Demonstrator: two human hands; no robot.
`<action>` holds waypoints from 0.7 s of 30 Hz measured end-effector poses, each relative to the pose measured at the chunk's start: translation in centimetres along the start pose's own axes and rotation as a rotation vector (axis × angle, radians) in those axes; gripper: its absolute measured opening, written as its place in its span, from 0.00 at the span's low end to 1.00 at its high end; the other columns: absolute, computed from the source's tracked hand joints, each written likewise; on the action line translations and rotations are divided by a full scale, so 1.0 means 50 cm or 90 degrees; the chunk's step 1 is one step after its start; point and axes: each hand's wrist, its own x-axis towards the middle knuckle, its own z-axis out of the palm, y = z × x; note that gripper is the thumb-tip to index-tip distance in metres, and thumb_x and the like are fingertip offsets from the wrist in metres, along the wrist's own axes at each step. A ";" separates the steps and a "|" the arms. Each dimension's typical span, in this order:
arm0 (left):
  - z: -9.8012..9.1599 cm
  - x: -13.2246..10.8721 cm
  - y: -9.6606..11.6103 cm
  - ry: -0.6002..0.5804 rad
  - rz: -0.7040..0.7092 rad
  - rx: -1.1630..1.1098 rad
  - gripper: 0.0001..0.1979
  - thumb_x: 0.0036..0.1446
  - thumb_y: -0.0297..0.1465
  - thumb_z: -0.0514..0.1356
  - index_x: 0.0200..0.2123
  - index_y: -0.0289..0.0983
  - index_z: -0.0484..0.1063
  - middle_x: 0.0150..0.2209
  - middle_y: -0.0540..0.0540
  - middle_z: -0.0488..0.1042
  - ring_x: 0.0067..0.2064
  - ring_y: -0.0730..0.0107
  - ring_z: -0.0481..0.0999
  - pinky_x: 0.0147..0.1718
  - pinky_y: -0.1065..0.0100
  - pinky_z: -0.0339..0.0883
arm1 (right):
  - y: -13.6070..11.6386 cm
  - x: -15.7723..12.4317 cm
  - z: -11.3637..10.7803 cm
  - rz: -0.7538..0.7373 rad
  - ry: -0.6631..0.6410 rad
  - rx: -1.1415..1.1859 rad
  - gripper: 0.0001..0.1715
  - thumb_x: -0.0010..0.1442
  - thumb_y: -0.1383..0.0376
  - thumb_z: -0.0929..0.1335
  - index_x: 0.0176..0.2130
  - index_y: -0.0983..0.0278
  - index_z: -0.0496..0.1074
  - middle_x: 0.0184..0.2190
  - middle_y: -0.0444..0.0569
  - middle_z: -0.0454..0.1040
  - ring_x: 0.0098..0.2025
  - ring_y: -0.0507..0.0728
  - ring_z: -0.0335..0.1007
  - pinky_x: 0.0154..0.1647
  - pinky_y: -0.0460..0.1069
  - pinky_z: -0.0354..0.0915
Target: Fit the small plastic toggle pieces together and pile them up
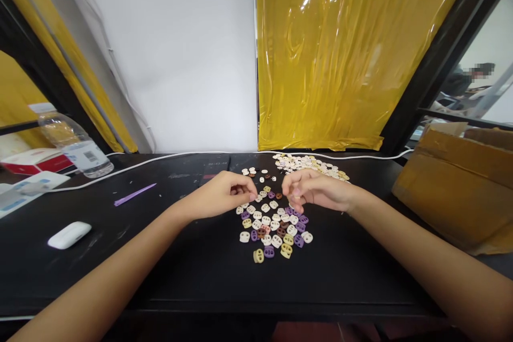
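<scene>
My left hand (226, 193) is at the left side of a spread of small two-holed cord locks (276, 217). Its fingers are curled with the thumb against them, close to a white cord lock; whatever they hold is too small to make out. Across from it, my right hand (316, 190) hovers over the right part of the spread, thumb and fingers bent together in a pinch. A pale bit shows at its fingertips, but I cannot tell what it is. The cord locks are white, purple, yellow and brown. Behind my right hand lies a denser pile of mostly white cord locks (298, 163).
At the left are a white earphone case (69, 235), purple strips (134, 195), a clear bottle (74, 141) and a red and white box (38, 161). A cardboard box (452, 192) stands at the right. A white cable (180, 155) runs along the back of the black table (200, 278).
</scene>
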 end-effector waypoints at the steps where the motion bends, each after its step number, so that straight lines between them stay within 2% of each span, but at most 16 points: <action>1: 0.004 0.002 -0.004 0.020 -0.003 0.008 0.09 0.62 0.34 0.58 0.36 0.36 0.77 0.30 0.49 0.76 0.31 0.72 0.71 0.31 0.70 0.63 | 0.002 0.002 -0.002 -0.023 0.048 0.008 0.07 0.53 0.69 0.69 0.34 0.66 0.77 0.23 0.43 0.74 0.25 0.49 0.70 0.29 0.44 0.67; 5: 0.019 0.012 -0.021 0.079 -0.006 0.043 0.09 0.62 0.30 0.56 0.37 0.37 0.77 0.34 0.48 0.77 0.33 0.70 0.72 0.33 0.68 0.64 | 0.017 0.015 -0.016 -0.076 0.231 0.027 0.07 0.50 0.69 0.72 0.34 0.66 0.77 0.24 0.44 0.73 0.25 0.49 0.67 0.28 0.45 0.65; 8: 0.021 0.016 -0.036 0.166 -0.029 0.078 0.10 0.62 0.28 0.54 0.38 0.38 0.77 0.38 0.47 0.78 0.34 0.69 0.72 0.35 0.66 0.65 | 0.028 0.023 -0.028 -0.105 0.333 0.051 0.10 0.47 0.68 0.75 0.34 0.65 0.77 0.26 0.44 0.73 0.26 0.49 0.67 0.28 0.45 0.63; 11: 0.017 0.018 -0.052 0.249 -0.072 0.119 0.12 0.61 0.27 0.54 0.42 0.39 0.76 0.43 0.46 0.77 0.40 0.65 0.74 0.41 0.62 0.68 | 0.033 0.026 -0.037 -0.124 0.406 0.062 0.13 0.46 0.66 0.77 0.35 0.65 0.77 0.29 0.45 0.74 0.28 0.49 0.66 0.32 0.46 0.65; 14: 0.014 0.019 -0.069 0.277 -0.085 0.177 0.14 0.59 0.25 0.55 0.46 0.40 0.75 0.47 0.44 0.74 0.49 0.59 0.72 0.50 0.55 0.67 | 0.035 0.026 -0.040 -0.139 0.451 0.069 0.15 0.45 0.65 0.78 0.35 0.65 0.78 0.30 0.45 0.74 0.29 0.49 0.66 0.35 0.47 0.66; 18: 0.018 0.019 -0.082 0.312 -0.097 0.202 0.19 0.61 0.27 0.53 0.55 0.39 0.70 0.59 0.40 0.66 0.62 0.51 0.62 0.60 0.46 0.58 | 0.035 0.027 -0.038 -0.148 0.490 0.077 0.15 0.44 0.65 0.78 0.34 0.65 0.78 0.30 0.45 0.74 0.29 0.49 0.66 0.33 0.46 0.66; 21: 0.017 0.019 -0.079 0.415 -0.112 0.190 0.27 0.64 0.34 0.52 0.66 0.41 0.57 0.70 0.39 0.48 0.70 0.45 0.47 0.65 0.39 0.44 | 0.033 0.027 -0.035 -0.157 0.527 0.077 0.15 0.44 0.66 0.78 0.34 0.65 0.78 0.29 0.45 0.73 0.28 0.49 0.65 0.31 0.46 0.65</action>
